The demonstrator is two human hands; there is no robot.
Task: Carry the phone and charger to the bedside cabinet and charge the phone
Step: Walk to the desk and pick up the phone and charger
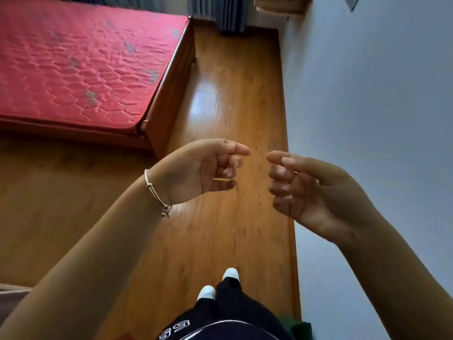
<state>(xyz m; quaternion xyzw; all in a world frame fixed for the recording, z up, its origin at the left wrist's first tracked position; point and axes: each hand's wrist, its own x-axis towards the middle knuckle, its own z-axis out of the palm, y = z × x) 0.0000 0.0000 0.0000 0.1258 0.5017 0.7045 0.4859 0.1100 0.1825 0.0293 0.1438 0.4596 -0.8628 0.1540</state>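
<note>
My left hand and my right hand are raised in front of me over the wooden floor, fingertips facing each other with a small gap between them. Both hands hold nothing; their fingers are loosely curled and apart. A thin bracelet circles my left wrist. No phone, charger or bedside cabinet shows in the head view.
A bed with a red quilted mattress in a wooden frame fills the upper left. A strip of wooden floor runs between the bed and a pale wall on the right. Grey curtains hang at the far end. My feet in white shoes stand below.
</note>
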